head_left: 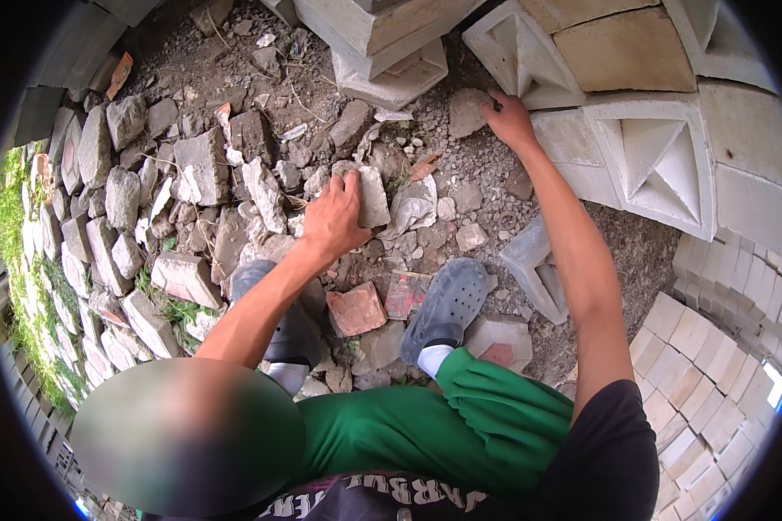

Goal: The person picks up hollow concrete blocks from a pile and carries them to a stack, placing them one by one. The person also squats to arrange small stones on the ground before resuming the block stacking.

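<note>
My left hand point(332, 219) grips a pale grey, block-like concrete chunk point(374, 198) among the rubble, with fingers over its far left side and the thumb near its lower end. Farther right, my right hand point(511, 123) has its curled fingers at the right edge of a flat grey stone point(467, 113). That stone is on the gravel, close to the base of a stack of moulded blocks. Crumpled whitish wrapping point(411, 207) lies just right of the concrete chunk. My right thumb is partly hidden.
Broken concrete pieces point(202, 165) are heaped at the left. Moulded vent blocks point(656, 161) and plain blocks form a wall at the right. A reddish brick piece point(356, 308) lies between my grey clogs point(447, 304). One angular concrete block point(539, 269) sits beneath my right forearm.
</note>
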A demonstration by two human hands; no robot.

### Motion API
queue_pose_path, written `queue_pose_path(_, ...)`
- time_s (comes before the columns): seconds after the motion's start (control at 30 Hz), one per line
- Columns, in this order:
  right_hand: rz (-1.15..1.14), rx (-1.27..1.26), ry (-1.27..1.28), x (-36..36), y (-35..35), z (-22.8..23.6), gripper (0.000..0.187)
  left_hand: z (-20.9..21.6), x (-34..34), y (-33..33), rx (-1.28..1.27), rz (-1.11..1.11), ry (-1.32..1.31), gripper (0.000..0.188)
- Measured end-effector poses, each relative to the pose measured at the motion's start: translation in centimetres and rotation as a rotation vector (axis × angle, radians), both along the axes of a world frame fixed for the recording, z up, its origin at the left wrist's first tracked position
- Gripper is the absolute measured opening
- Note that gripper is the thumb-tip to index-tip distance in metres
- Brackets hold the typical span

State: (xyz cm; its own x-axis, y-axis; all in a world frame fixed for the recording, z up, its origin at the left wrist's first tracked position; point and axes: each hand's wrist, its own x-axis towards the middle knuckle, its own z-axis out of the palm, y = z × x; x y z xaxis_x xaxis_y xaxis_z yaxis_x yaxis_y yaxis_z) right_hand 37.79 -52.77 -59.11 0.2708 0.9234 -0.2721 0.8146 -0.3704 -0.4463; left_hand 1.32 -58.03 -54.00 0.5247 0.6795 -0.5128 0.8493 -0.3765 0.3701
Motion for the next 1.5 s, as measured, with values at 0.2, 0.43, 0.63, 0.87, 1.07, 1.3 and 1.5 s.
queue_pose_path(0.2, 0.187, 0.056, -0.3, -3.9, -1.2, 0.0, 0.095, -0.1, 1.4, -0.8, 0.072, -0.016, 0.063, 0.101)
queue_pose_path(0.43, 0.155, -0.111, -0.329, -3.8, -1.4, 0.2, 0.111, 1.4, 2.8, 0.5, 0.03, 0.017, -0.075, 0.097)
queue_pose_path(0.63, 0.133, -0.063, -0.299, -5.0, -1.3, 1.3, 0.107, 2.7, 6.7, 3.4, 0.067, 0.129, -0.081, 0.095)
queue_pose_path(0.87, 0.121, -0.042, -0.3, -6.3, -3.3, 1.4, 0.104, 2.2, 7.7, 4.4, 0.06, 0.174, -0.126, 0.094)
queue_pose_path(1.07, 0.247, 0.014, -0.168, -5.0, -4.5, 1.4, 0.098, 2.5, 6.0, 5.1, 0.056, 0.17, -0.155, 0.097)
queue_pose_path(1.3, 0.707, 0.212, 0.085, -9.0, -3.8, 2.5, 0.089, 0.7, 1.8, 6.7, 0.127, 0.237, -0.128, 0.098)
queue_pose_path(1.5, 0.465, 0.081, 0.027, -11.1, -4.9, -0.2, 0.075, -0.2, 0.9, 6.8, 0.106, 0.312, -0.112, 0.101)
